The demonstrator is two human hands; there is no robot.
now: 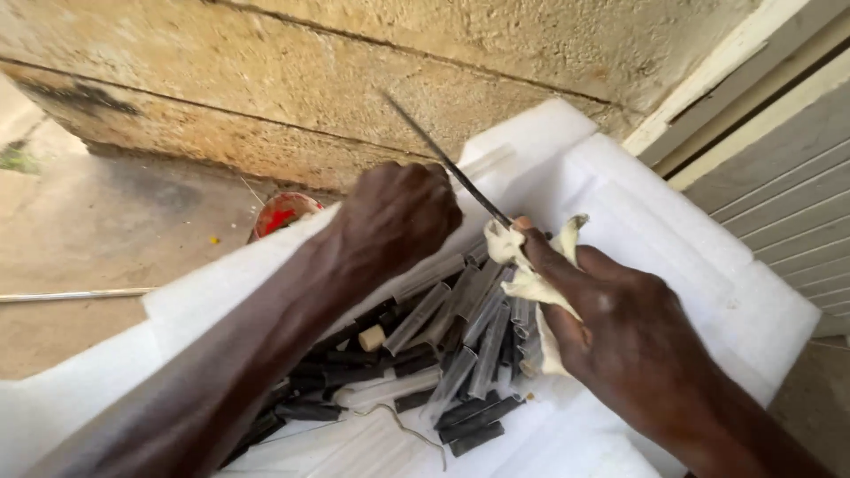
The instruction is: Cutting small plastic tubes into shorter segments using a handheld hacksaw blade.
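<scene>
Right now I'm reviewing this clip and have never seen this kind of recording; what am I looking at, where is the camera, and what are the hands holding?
There is no machine here, only a person's two bare hands. The single camera sits on their head and looks down. The left hand closes its grip on a thin dark rod. The right hand pinches a pale rag around the rod. Beneath lies a white foam box holding many dark and grey tubes. Behind it are a rough block wall and a red bowl on the ground.
</scene>
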